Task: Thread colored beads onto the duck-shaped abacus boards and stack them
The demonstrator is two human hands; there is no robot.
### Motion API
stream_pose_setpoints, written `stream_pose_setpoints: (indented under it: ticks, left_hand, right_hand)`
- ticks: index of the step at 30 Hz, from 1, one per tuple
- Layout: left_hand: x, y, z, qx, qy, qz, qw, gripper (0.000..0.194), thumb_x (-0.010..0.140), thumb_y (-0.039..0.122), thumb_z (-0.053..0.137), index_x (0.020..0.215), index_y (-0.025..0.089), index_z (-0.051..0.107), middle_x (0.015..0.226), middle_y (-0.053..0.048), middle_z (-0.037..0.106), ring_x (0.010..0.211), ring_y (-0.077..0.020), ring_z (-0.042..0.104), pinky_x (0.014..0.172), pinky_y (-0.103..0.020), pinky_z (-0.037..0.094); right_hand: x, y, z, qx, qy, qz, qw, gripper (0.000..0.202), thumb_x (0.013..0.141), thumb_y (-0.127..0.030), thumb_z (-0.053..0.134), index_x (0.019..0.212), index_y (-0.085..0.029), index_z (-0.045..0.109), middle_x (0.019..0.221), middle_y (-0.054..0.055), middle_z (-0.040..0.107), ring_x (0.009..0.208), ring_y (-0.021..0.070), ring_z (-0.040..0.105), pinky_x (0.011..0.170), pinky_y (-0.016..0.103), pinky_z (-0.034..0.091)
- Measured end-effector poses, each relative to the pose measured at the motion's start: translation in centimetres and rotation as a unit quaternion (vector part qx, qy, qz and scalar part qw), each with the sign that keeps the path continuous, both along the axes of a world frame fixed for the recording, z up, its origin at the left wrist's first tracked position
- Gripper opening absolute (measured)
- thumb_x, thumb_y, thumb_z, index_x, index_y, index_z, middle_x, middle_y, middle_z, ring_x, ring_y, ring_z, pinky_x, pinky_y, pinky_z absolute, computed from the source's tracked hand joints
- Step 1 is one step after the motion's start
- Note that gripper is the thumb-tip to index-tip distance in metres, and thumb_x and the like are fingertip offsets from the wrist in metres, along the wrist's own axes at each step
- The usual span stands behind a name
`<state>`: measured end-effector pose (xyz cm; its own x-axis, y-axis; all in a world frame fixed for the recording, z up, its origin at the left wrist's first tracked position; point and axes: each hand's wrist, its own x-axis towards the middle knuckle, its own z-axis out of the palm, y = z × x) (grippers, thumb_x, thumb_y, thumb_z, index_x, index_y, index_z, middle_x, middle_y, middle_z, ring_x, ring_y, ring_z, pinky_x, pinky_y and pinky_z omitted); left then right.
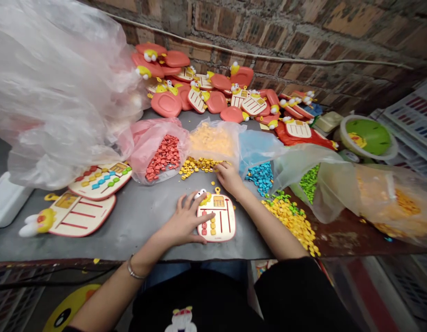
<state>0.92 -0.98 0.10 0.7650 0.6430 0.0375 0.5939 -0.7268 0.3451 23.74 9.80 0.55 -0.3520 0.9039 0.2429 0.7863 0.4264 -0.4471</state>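
Note:
A cream toy board [224,230] with a red rim and a yellow head with big white eyes lies flat at the table's front. Its two left slots hold red and yellow beads; the other slots show bare red lines. My left hand [185,221] rests over the board's left side, fingers spread, thumb along the lower edge. Beyond the board, my right hand [229,179] reaches to the right end of the yellow bead pile [199,165]. Its fingers are bent together there, and whatever lies between the tips is hidden.
Bags of red beads [165,154], blue beads [260,177] and green beads [309,182] lie open beyond my hands. Loose yellow pieces [292,221] spread beside my right forearm. Two boards [84,216] overlap at left; many more heap by the brick wall [285,34].

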Motion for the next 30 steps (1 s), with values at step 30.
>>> stream_pose_setpoints:
  ticks: [30]
  left_hand:
    - [0.2, -0.1, 0.4, 0.017, 0.043, 0.033, 0.998, 0.095, 0.061, 0.066, 0.072, 0.142, 0.024, 0.044, 0.157, -0.016, 0.024, 0.141, -0.0417, 0.015, 0.107, -0.064, 0.010]
  right_hand:
    - [0.9, -12.2, -1.9, -0.059, 0.227, -0.032, 0.972, 0.015, 0.085, -0.023, 0.065, 0.100, -0.021, 0.068, 0.092, 0.006, 0.072, 0.081, 0.0200, 0.066, 0.073, 0.034, 0.053]
